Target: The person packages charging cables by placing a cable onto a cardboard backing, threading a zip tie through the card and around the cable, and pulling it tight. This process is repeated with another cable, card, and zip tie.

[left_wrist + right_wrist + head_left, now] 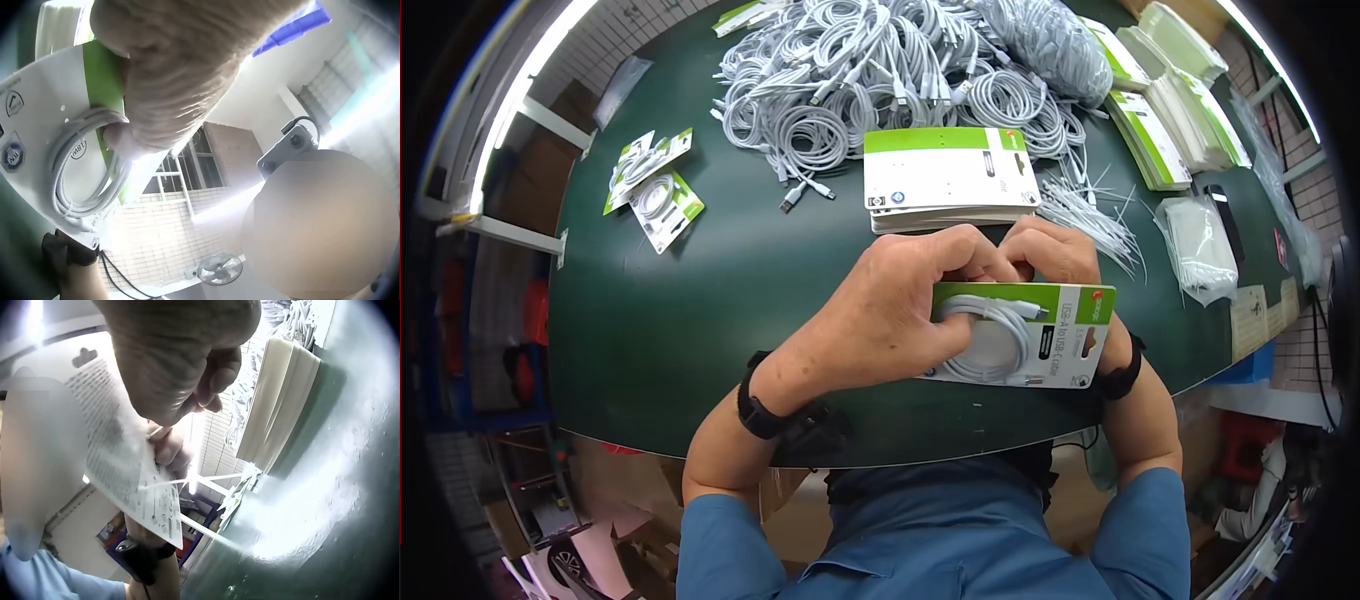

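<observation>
A green and white card (1065,350) with a coiled white cable (990,345) on its front lies tilted in front of the person. The left hand (875,315) grips its left part, thumb on the coil, fingers behind the top edge; in the left wrist view the thumb presses by the cable (59,169). The right hand (1055,250) has its fingers curled at the card's top edge. In the right wrist view the right hand (181,356) pinches a thin white tie (157,432) behind the printed back of the card (112,431), close to the left fingers.
Behind the hands stands a stack of cards (945,170), with a heap of coiled cables (850,70) beyond it. Loose white ties (1095,220) lie to its right, near a clear bag (1198,245) and more card stacks (1150,140). Carded cables (662,205) lie at left.
</observation>
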### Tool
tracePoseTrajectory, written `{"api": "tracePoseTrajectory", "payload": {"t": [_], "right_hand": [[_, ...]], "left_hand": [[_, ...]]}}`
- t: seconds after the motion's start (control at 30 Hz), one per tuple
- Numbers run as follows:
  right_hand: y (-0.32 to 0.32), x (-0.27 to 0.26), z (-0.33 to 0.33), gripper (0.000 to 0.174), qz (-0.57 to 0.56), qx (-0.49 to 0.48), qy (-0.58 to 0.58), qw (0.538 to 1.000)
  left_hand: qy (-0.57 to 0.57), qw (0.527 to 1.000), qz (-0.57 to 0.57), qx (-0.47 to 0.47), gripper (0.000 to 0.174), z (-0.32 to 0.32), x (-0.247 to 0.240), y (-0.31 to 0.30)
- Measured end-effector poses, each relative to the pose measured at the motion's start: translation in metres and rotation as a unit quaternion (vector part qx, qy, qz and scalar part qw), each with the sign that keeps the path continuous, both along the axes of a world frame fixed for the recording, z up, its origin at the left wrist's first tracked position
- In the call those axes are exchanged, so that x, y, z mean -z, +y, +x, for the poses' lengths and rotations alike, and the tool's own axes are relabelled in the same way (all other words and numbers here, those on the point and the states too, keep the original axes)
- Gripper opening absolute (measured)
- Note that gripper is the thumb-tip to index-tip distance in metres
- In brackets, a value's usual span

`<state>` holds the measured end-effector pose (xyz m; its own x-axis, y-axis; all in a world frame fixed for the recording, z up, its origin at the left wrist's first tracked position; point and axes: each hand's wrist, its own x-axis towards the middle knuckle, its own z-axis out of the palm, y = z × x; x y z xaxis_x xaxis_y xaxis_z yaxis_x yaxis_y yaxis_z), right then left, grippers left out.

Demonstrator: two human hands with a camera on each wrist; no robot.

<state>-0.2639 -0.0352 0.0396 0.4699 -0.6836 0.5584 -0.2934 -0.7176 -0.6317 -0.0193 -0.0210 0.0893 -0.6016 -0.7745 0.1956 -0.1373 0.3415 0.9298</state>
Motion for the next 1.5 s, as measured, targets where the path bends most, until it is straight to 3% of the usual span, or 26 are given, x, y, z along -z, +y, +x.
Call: {"api": "tracePoseTrajectory", "payload": {"t": [0.2,0.3,0.6,0.8,0.93,1.03,1.1,1.17,1.27,1.37,1.4,1.5], "right_hand": [[0.0,0.006,0.001,0.018,-0.011,0.036,-0.008,0.999],[-0.001,0.004,0.004,0.023,-0.047,0.055,-0.017,0.997],[-0.003,0.001,0.003,0.026,-0.034,0.056,-0.031,0.997],[-0.004,0.008,0.009,0.015,-0.087,0.084,-0.053,0.991],[-0.005,0.008,0.002,0.012,-0.04,0.085,-0.039,0.995],[-0.009,0.007,-0.007,0.012,0.137,0.064,-0.093,0.984],[-0.007,-0.007,-0.014,0.017,0.265,0.053,-0.16,0.949],[-0.007,-0.015,-0.024,0.017,0.243,0.113,-0.212,0.94],[-0.008,-0.032,-0.039,0.02,0.154,0.13,-0.275,0.94],[0.005,-0.046,-0.032,0.027,0.007,0.078,-0.116,0.99],[0.012,-0.052,-0.023,0.036,-0.012,0.053,-0.082,0.995],[0.027,-0.064,0.006,0.043,-0.062,0.053,0.08,0.993]], "left_hand": [[-0.075,0.992,-0.097,0.03,0.046,0.0,-0.003,0.002],[-0.115,0.989,-0.074,0.051,0.052,0.0,-0.011,0.005],[-0.103,0.989,-0.099,0.044,0.042,-0.003,-0.005,0.004],[-0.115,0.991,-0.05,0.042,0.032,-0.007,-0.012,0.01],[-0.148,0.98,-0.132,0.021,0.032,-0.01,-0.006,0.011],[-0.105,0.989,-0.102,-0.01,0.032,-0.004,-0.01,0.006],[-0.08,0.993,-0.082,-0.038,0.035,0.002,-0.012,0.005],[-0.046,0.994,-0.072,-0.061,0.038,0.009,-0.015,-0.001],[-0.09,0.993,-0.039,-0.059,0.043,0.015,-0.021,-0.005],[-0.102,0.992,-0.05,-0.056,0.04,0.01,-0.014,-0.005],[-0.107,0.991,-0.063,-0.052,0.038,0.008,-0.011,-0.005],[-0.123,0.983,-0.116,-0.07,0.033,0.005,-0.005,-0.002]]}}
